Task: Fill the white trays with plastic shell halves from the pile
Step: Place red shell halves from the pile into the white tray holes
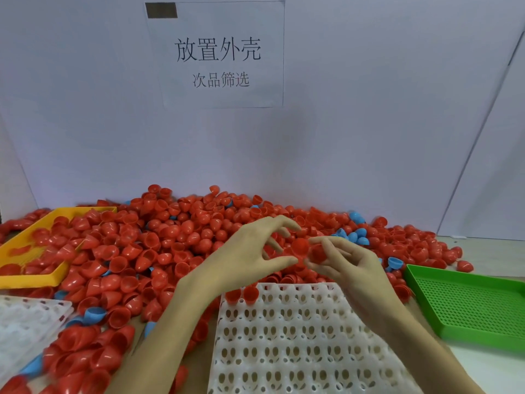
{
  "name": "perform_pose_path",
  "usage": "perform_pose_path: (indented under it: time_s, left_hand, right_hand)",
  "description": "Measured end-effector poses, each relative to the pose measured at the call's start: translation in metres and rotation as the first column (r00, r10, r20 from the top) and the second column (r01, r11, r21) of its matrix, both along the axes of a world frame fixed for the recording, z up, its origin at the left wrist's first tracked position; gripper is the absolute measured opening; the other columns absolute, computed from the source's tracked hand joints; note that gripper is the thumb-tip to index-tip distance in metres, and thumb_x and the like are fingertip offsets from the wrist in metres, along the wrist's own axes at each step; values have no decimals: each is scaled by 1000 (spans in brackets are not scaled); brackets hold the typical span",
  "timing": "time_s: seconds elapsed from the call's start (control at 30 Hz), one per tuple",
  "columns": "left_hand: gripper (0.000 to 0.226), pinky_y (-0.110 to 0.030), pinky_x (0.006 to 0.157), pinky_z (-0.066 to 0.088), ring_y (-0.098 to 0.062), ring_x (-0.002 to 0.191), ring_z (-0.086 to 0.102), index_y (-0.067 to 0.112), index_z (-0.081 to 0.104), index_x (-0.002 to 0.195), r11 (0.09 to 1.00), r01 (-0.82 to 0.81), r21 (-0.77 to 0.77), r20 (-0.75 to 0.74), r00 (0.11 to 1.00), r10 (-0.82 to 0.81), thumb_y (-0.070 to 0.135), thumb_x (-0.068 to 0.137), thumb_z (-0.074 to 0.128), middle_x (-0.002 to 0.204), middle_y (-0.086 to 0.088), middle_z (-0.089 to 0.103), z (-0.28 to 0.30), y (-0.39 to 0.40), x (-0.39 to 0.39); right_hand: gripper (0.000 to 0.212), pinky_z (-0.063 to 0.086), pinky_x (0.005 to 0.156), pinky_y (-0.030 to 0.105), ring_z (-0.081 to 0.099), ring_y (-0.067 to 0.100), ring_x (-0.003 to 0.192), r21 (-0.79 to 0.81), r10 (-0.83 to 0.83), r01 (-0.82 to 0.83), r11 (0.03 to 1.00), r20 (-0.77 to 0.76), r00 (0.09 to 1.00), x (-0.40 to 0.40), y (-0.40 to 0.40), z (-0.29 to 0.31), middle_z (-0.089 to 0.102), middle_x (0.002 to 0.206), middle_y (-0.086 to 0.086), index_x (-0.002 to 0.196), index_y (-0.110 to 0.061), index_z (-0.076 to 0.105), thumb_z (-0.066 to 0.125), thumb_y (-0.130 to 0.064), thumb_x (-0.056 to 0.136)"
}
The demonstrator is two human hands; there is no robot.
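A big pile of red shell halves point(159, 245), with a few blue ones point(356, 236) mixed in, covers the table's far side. A white tray point(306, 345) with rows of holes lies in front of me; two red halves point(241, 294) sit in its far left corner. Above the tray's far edge my left hand point(255, 251) pinches a red shell half point(299, 245) between thumb and fingers. My right hand point(346, 260) faces it and grips another red half point(316, 253). The two halves nearly touch.
A yellow tray point(31, 280) partly buried in red halves lies at the left. A second white tray point(25, 328) sits at the near left. A green perforated tray point(471, 305) is at the right. A white wall with a printed sign point(217, 55) stands behind.
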State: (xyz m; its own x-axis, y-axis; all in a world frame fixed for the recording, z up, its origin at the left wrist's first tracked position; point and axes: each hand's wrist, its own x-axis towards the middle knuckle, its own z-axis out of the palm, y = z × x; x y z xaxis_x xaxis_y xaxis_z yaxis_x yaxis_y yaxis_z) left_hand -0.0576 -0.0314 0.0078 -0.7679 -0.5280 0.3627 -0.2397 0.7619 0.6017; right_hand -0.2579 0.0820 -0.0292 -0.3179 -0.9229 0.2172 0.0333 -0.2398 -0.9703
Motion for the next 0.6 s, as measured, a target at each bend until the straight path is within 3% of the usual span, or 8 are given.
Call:
perform_pose_path:
  time_s: [0.17,0.37,0.6]
  left_hand:
    - [31,-23,92,59,2,101,70,36,68,124,997,65,43,49,997,-67,33,94,78,123,13,68,-5,10,-7]
    - [34,-25,94,58,1,100,71,37,63,127,995,51,81,11,999,-52,33,96,75,119,14,69,-5,9,-6]
    - [38,-28,92,60,-7,104,72,37,54,122,986,89,144,-156,986,-66,30,94,78,112,12,70,-4,7,-7]
  right_hand:
    - [32,62,85,28,76,35,103,78,31,-53,995,262,964,13,15,-12,75,114,25,113,-10,80,69,-33,93]
    - [28,62,85,28,77,34,103,96,0,-17,995,169,986,12,18,4,77,111,18,111,-16,80,69,-35,94]
    - [24,60,93,27,74,33,113,71,137,-141,988,52,989,0,21,22,76,118,16,116,-18,78,71,-26,96]
